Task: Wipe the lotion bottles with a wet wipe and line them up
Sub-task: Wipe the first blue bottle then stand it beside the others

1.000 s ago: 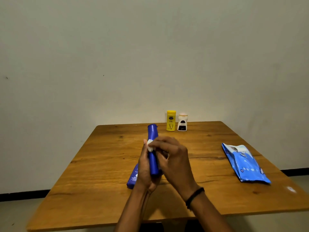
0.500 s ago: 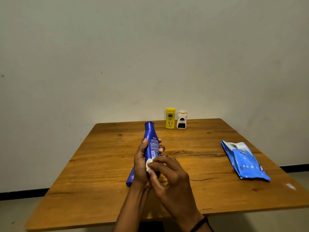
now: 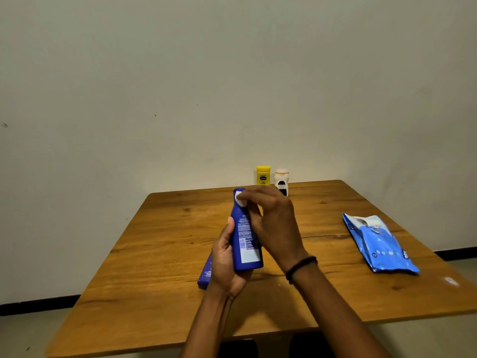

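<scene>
My left hand [image 3: 225, 264] grips the lower half of a tall blue lotion bottle [image 3: 245, 239], held upright above the table with its back label facing me. My right hand [image 3: 273, 223] pinches a small white wet wipe [image 3: 240, 199] against the bottle's neck, near the cap. A second blue bottle [image 3: 205, 275] lies flat on the table behind my left hand, mostly hidden. A yellow bottle [image 3: 263, 175] and a small white bottle [image 3: 281, 181] stand side by side at the far edge.
A blue wet-wipe pack [image 3: 379, 244] lies on the right side of the wooden table [image 3: 154, 267], its flap open. A plain wall rises right behind the table's far edge. A small white spot [image 3: 450, 281] marks the table's near right corner.
My right hand slid the wipe from the bottle's lower body up to its neck. The bottle turned slightly, so the label faces me more fully.
</scene>
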